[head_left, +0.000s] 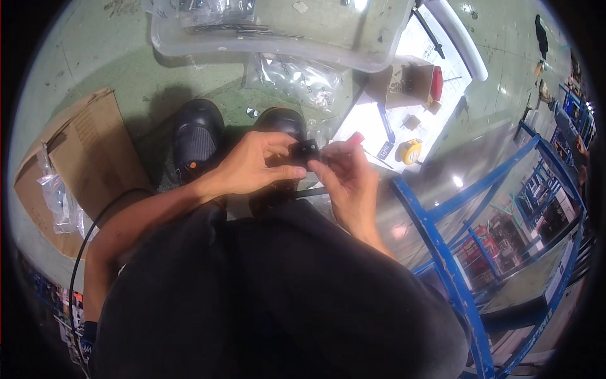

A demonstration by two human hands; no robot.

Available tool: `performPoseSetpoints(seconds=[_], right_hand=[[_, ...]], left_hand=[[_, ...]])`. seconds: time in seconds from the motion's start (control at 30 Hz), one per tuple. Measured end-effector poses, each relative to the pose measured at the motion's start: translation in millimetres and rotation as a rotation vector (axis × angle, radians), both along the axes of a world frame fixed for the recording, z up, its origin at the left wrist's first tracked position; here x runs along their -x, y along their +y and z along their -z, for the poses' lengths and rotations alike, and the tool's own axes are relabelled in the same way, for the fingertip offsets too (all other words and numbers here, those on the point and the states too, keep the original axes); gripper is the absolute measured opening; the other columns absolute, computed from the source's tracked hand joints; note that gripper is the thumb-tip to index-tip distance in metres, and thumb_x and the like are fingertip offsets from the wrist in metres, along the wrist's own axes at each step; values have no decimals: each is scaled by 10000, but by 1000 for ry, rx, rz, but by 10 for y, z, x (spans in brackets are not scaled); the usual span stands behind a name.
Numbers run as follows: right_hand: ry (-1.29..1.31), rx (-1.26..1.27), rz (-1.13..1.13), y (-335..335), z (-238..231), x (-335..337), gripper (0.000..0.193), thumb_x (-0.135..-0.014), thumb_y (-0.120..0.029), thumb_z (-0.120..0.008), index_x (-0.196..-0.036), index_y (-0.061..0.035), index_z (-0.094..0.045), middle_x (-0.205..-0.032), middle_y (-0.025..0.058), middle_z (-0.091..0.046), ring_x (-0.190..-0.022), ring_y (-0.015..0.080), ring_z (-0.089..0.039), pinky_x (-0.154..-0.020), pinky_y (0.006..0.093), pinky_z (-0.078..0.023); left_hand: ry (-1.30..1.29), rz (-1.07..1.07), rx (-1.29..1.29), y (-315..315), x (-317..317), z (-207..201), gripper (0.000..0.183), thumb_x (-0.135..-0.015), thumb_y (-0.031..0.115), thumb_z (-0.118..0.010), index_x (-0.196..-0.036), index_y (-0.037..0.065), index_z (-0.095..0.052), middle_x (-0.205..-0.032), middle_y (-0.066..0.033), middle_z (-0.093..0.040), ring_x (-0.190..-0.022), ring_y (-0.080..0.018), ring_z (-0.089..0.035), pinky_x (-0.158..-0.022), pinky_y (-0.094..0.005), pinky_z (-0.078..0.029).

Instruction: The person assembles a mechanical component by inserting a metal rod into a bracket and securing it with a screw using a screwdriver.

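Above my shoes, my left hand (255, 165) pinches a small black block (305, 151) between thumb and fingers. The block looks squarish, with a small light spot on its face; its exact kind is unclear. My right hand (351, 178) closes on the block's right side with thumb and fingertips. A red tip (356, 138) sticks up by the right fingers, and the rest of that thing is hidden. Behind the right wrist passes a black cable or rod (310, 192).
A translucent plastic bin (271, 54) lies ahead, with clear plastic bags (297, 82) beside it. Right of it are paper sheets (353, 120), an opened small carton (404, 85) and a yellow tape measure (410, 151). Flattened cardboard (88, 158) lies left; a blue metal frame (435, 252) stands right.
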State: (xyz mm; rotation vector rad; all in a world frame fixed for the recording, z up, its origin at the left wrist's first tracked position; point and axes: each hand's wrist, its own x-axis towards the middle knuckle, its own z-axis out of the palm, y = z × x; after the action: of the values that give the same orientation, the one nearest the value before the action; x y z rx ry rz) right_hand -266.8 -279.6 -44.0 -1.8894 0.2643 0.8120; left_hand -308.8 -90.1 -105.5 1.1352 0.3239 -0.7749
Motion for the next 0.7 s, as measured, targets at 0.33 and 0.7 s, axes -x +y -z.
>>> performPoseSetpoints(seconds=[0.33, 0.7], right_hand=[[-237, 163, -50, -20, 101, 193, 289, -849, -87, -743, -1111, 8, -665, -864, 130, -709, -739, 156, -684, -671, 274, -525], [-370, 83, 33, 3, 333, 329, 246, -844, -49, -736, -1074, 14, -680, -880, 129, -690, -769, 159, -660, -701, 255, -502]], left_hand=[[76, -32, 171, -30, 48, 123, 323, -878, 166, -731, -1131, -11, -634, -944, -75, -700, -902, -120, -636, -811, -285, -490], [158, -30, 231, 26, 6, 129, 268, -921, 157, -680, -1114, -22, -631, -900, -58, -684, -841, -107, -634, -774, -270, -503]])
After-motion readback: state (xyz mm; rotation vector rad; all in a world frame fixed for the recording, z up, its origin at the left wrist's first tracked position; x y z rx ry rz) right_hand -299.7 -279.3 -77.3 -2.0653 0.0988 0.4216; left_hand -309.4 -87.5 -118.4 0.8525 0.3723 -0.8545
